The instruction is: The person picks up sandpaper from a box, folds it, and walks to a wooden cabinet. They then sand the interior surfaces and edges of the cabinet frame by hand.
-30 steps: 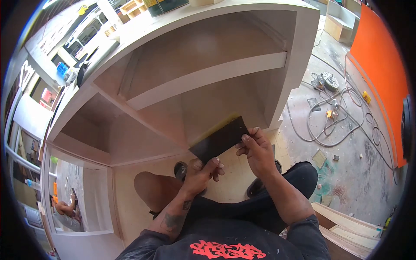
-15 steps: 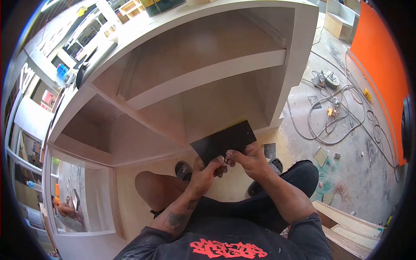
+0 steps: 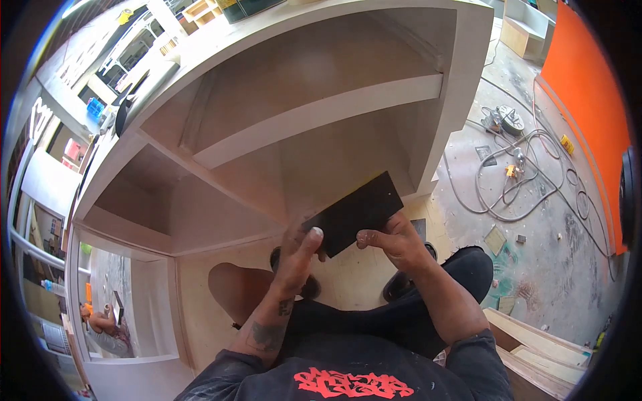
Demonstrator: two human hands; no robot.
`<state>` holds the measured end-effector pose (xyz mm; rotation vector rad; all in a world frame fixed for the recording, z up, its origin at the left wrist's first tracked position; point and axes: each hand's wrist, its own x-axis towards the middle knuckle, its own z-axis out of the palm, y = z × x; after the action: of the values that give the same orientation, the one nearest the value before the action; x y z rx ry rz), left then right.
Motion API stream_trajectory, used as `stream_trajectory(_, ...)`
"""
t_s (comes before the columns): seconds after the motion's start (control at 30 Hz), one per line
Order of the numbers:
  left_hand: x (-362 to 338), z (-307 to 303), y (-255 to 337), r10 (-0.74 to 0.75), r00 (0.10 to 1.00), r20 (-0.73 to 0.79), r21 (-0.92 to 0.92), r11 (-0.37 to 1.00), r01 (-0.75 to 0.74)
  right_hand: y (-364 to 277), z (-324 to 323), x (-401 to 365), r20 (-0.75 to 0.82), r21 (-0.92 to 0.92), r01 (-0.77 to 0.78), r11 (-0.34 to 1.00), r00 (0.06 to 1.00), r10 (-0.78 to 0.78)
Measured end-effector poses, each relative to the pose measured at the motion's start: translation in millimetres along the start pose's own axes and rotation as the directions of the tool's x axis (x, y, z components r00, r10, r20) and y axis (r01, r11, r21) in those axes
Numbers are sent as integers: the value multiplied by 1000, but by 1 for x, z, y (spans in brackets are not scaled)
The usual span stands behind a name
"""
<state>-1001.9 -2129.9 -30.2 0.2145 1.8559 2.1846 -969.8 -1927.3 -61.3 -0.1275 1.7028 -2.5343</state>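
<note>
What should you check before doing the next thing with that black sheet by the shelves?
1. Left hand grips the black sheet: ok, thumb pressed on its lower corner.
2. Right hand grips it too: ok, fingers pinch the lower edge.
3. Sheet flat, no fold: ok.
4. Sheet touching the white cabinet: cannot tell.
5. Cable tangle away from the legs: ok, it lies on the floor to the right.
6. Sheet's working face fresh: cannot tell.
</note>
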Motion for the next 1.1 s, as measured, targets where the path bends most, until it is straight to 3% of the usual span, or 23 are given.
stream_trajectory(0.03, 1, -1, 4, 29, 999, -35, -31, 999, -30, 0, 0, 0, 11, -1, -21, 1000, 1000, 21)
stream_trajectory(0.13, 8, -15, 1, 108, 994, -3, 124, 987, -107, 7, 0, 3, -12, -21, -40, 999, 999, 39)
stream_trajectory(0.23, 6, -21, -1, 135, 991, -11, 224, 966, -129, -2, -4, 11, -226, 312, 162, 936, 970, -93)
stream_trajectory(0.33, -2, -18, 2, 38, 996, 86, 386, 920, -68, -25, -16, 6, -21, -25, 54, 998, 998, -54)
stream_trajectory(0.37, -3, -19, 1, 36, 992, 121, 425, 901, -84, -26, -18, 3, -64, -262, -44, 964, 998, 28)
stream_trajectory(0.47, -4, -22, -1, 19, 981, 191, 493, 863, -112, -19, -15, 1, -106, -442, -33, 896, 994, -15)
stream_trajectory(0.53, -3, -24, -1, -4, 979, 205, 476, 874, -96, -18, -11, 1, -135, -437, -30, 899, 990, -33)
stream_trajectory(0.6, 0, -26, -2, 104, 962, 253, 483, 847, -219, -15, -11, 0, -120, -405, -26, 914, 992, -25)
stream_trajectory(0.63, 1, -27, -1, 154, 948, 279, 485, 829, -278, -9, -15, 0, -84, -482, -7, 876, 996, -38)
stream_trajectory(0.73, -4, -20, 15, -69, 967, 244, 479, 876, -59, -20, 0, -4, -66, -558, -44, 829, 998, 9)
stream_trajectory(0.87, 2, -27, 1, -29, 953, 302, 593, 788, -165, -12, 2, -2, -58, -549, -8, 836, 998, -29)
stream_trajectory(0.97, 1, -26, -1, 59, 955, 292, 631, 738, -238, -18, -5, -1, -80, -470, -123, 874, 992, 97)
stream_trajectory(1.03, 1, -27, -10, 102, 951, 292, 632, 726, -272, -19, -4, -2, -92, -564, -105, 819, 994, 64)
stream_trajectory(1.1, -1, -27, -6, 47, 960, 276, 644, 732, -221, -17, -2, -3, -77, -645, -57, 762, 997, 10)
